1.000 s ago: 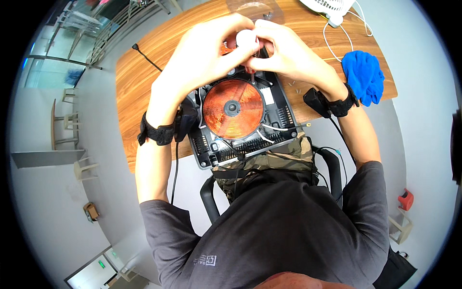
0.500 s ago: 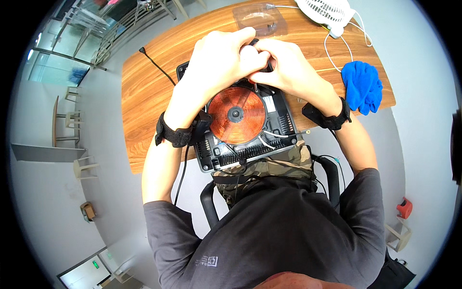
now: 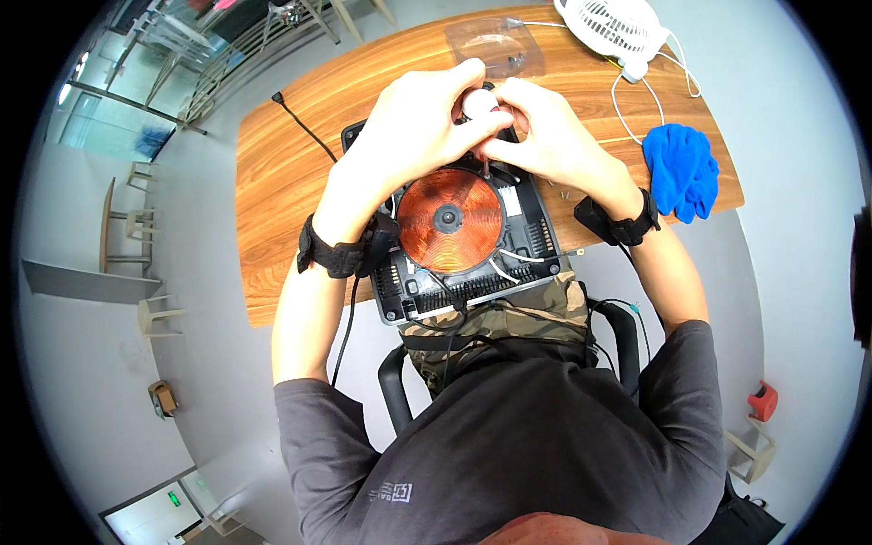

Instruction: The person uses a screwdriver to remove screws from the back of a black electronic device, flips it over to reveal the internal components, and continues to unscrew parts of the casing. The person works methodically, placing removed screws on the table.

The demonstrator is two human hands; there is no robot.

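An opened induction cooker [image 3: 531,238] with a round copper coil [image 3: 450,220] lies tilted at the table's front edge, its near end over my lap. At its far side my left hand [image 3: 429,113] and my right hand [image 3: 538,125] meet, fingers curled together around a screwdriver [image 3: 479,104]. The tool's pale rounded handle end shows between them, and its thin shaft points down beside the coil's far edge. My fingers hide most of the handle. Where the tip sits I cannot make out. White wires [image 3: 520,258] leave the coil at the near right.
On the wooden table [image 3: 300,209] stand a clear plastic tray [image 3: 500,47] and a white fan [image 3: 618,27] at the back. A blue cloth [image 3: 679,173] lies at the right edge. A black cable [image 3: 304,127] runs across the left. Small metal bits [image 3: 567,193] lie near my right wrist.
My fingers have shifted around the screwdriver, so more of its pale handle end shows between the hands. The view has moved slightly; the cooker stays in place.
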